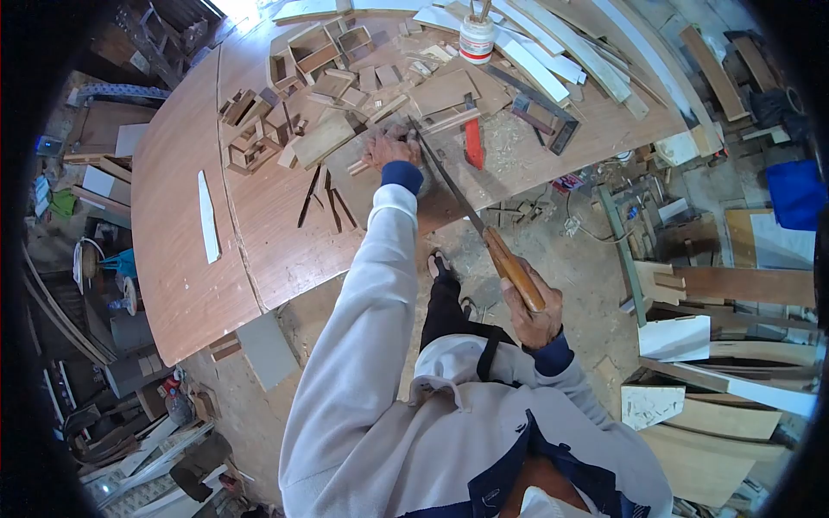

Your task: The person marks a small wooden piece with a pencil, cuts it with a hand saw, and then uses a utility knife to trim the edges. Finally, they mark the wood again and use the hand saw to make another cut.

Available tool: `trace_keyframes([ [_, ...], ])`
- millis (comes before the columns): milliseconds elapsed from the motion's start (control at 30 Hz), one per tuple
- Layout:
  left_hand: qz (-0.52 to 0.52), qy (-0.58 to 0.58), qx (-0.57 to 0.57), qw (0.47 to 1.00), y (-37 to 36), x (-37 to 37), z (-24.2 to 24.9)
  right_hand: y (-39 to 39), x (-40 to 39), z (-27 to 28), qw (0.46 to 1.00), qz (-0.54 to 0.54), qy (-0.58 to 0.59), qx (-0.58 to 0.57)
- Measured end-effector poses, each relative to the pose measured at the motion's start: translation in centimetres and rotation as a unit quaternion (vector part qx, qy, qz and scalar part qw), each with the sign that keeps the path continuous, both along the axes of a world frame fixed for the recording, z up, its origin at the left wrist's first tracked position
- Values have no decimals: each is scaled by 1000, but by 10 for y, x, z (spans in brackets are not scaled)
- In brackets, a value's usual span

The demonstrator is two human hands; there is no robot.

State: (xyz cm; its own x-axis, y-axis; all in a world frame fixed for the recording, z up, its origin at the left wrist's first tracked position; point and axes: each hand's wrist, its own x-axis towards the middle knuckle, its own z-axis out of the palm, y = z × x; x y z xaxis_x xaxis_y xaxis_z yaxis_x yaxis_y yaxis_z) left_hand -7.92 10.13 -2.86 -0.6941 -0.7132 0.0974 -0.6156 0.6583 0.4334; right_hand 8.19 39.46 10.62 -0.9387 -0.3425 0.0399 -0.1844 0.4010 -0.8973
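Observation:
My right hand (534, 306) is wrapped round the wooden handle of a handsaw (466, 207). The saw's long narrow blade reaches up and left to the workpiece beside my left hand. My left hand (393, 147) presses down on small wooden strips (439, 123) over a board on the workbench (294, 250). Its fingers are bent against the wood, and what lies under them is partly hidden. Just right of the blade lies a red tool (473, 144). A thicker wooden block (325, 138) sits left of my left hand.
Small wooden frames (316, 50), offcuts and thin dark tools (308, 197) lie around the left hand. A white glue bottle (477, 39) stands at the back, near a try square (563, 136) and long strips. Wood pieces (743, 285) fill the right side.

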Motion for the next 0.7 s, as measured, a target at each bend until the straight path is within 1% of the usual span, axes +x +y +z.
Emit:
trace_keyframes([
  [33, 14, 16, -29, 999, 3, 1, -3, 0, 1, -2, 1000, 1, -3, 2],
  [133, 8, 12, 10, 1000, -1, -1, -3, 3, 1, -12, 999, -19, 23, -26],
  [200, 4, 12, -4, 1000, -2, -1, -2, 5, 3, -16, 998, -21, 30, -54],
  [267, 2, 14, -15, 1000, -2, -3, -4, 3, 3, -16, 998, -20, 41, -40],
  [333, 0, 19, -2, 1000, 0, 1, -1, 1, 2, -15, 998, -15, 49, -24],
  [367, 1, 17, 0, 1000, 0, 1, -4, 1, 0, -12, 999, -15, 27, -25],
  [433, 1, 60, -20, 998, -1, -1, -12, 6, 3, -10, 999, -22, 4, -24],
  [467, 1, 65, 10, 998, -4, -4, -14, 7, 1, -11, 1000, -21, 16, -18],
  [500, 2, 65, 9, 998, -3, -2, -10, 7, 1, -12, 999, -18, 25, -11],
  [533, 0, 45, 5, 999, -1, 2, -8, 7, 5, -15, 1000, -18, 22, -12],
  [567, -1, 31, 0, 1000, -1, 0, -4, 6, 5, -20, 998, -24, 46, -21],
  [600, 1, 32, 0, 1000, -1, -1, -4, 6, 4, -24, 997, -29, 68, -29],
  [700, -1, 52, -29, 998, -2, 0, -8, 6, 4, -26, 997, -28, 58, -44],
])
